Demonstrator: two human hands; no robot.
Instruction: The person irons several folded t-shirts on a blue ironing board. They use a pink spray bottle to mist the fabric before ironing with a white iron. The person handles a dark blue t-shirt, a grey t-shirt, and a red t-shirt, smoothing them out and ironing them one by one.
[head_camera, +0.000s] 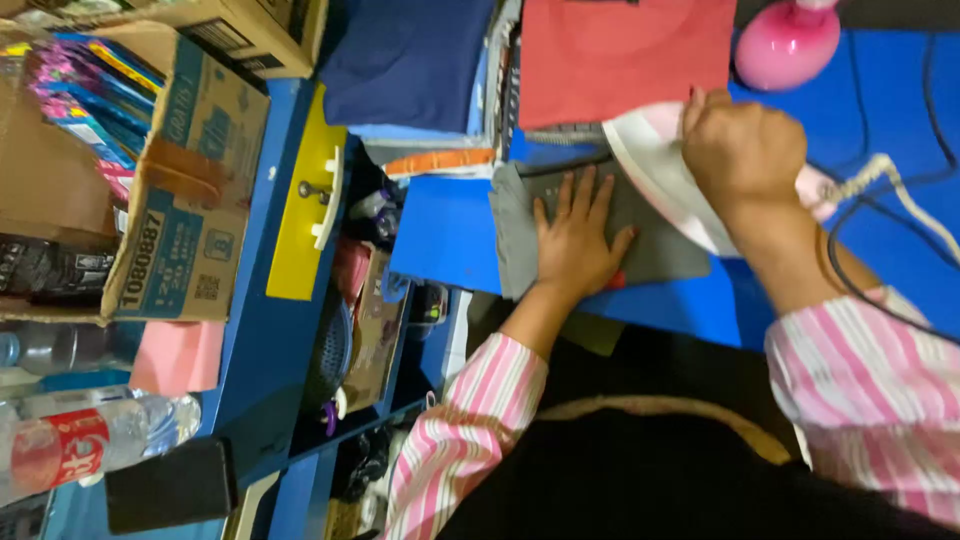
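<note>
Left hand (575, 240) fingers spread flat, pinning the grey cloth (600, 235); right hand (740, 150) wrapped round the iron (660, 175). Looks mid-press, one end left.

A cardboard box (180, 180) of bright packets stood beside a plastic bottle (90, 440), with folded red cloth (625, 55) and navy cloth (405, 55) nearby.

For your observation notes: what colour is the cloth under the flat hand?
Grey cloth, under the left hand; head view.
</note>
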